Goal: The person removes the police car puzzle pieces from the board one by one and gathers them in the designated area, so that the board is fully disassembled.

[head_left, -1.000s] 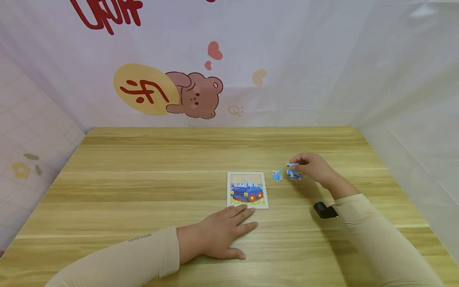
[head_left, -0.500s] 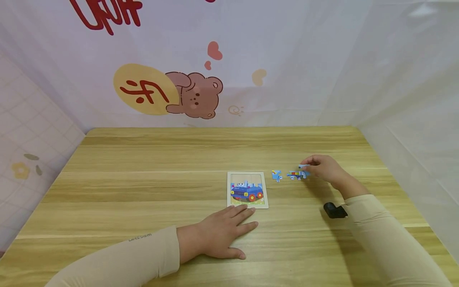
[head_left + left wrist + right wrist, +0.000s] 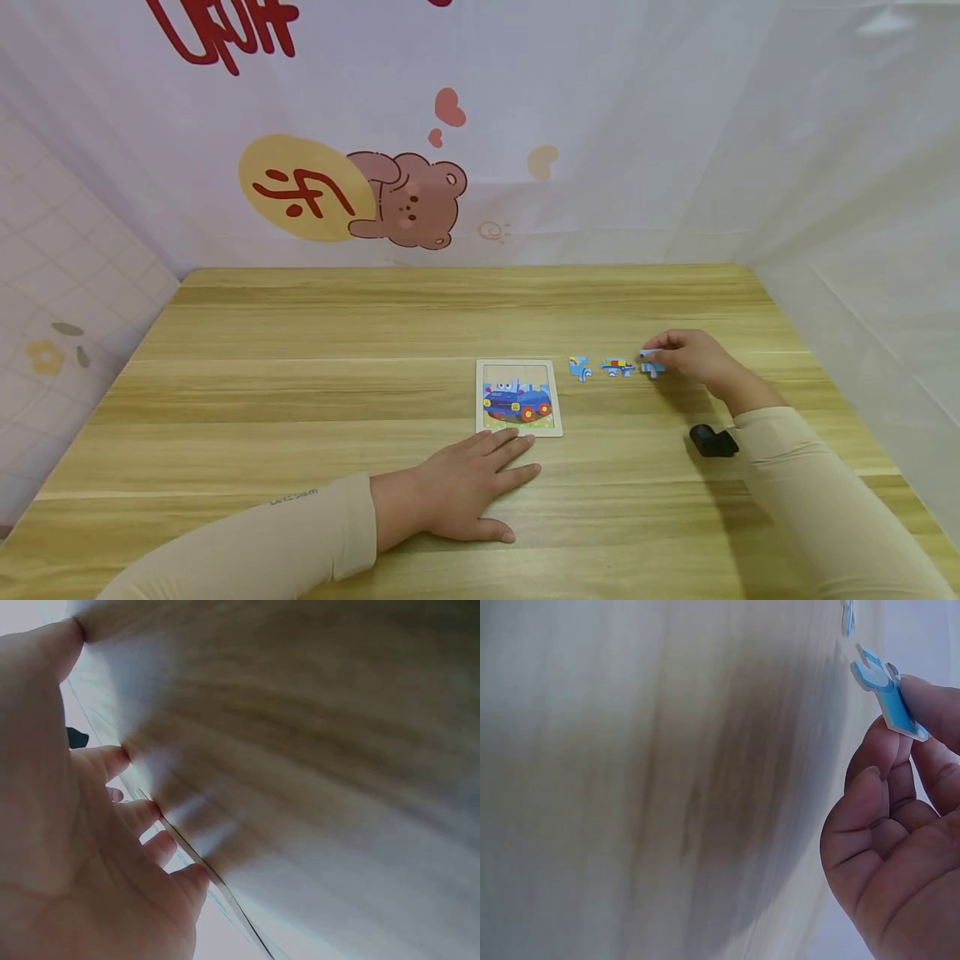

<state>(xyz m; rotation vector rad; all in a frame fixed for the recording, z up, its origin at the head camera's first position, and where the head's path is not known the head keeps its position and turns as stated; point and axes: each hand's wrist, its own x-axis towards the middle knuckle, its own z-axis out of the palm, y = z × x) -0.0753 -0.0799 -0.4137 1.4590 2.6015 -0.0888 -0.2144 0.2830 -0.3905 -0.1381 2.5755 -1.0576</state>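
Observation:
My left hand [image 3: 461, 487] lies with fingers spread on the table, its fingertips at the near edge of a framed jigsaw puzzle [image 3: 557, 404]. The puzzle shows a blue truck with red wheels; its upper part is bare wood. In the left wrist view the fingers [image 3: 142, 815] meet the thin frame edge [image 3: 225, 892]. My right hand [image 3: 693, 362] pinches a light blue puzzle piece [image 3: 895, 705] between thumb and fingers, right of the puzzle. Just under those fingertips shows another blue, tabbed shape [image 3: 652, 369]; whether it is a separate piece I cannot tell.
Two loose puzzle pieces lie between the frame and my right hand: a blue one with a yellow corner [image 3: 579, 367] and one with red and yellow [image 3: 618, 367]. A black device [image 3: 712, 442] sits at my right wrist. Printed cloth [image 3: 600, 125] stands behind the wooden table [image 3: 300, 333].
My right hand has moved to the right with the pinched piece, away from the red-and-yellow piece, which now shows fully. My left hand and the puzzle have stayed in place.

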